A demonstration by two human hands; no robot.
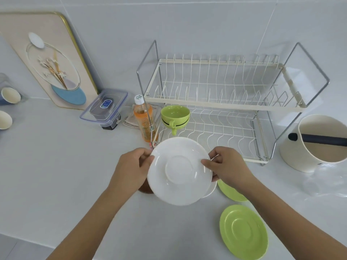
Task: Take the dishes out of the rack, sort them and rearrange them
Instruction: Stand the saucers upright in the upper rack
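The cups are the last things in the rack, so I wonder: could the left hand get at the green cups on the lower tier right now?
Probably not yet. The left hand and right hand both grip the white saucer, which sits between them and the green cups. The lower tier's front looks open, so a freed hand could likely reach them.

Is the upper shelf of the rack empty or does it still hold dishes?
Empty. The upper shelf shows only bare wires. Two stacked green cups sit on the lower shelf.
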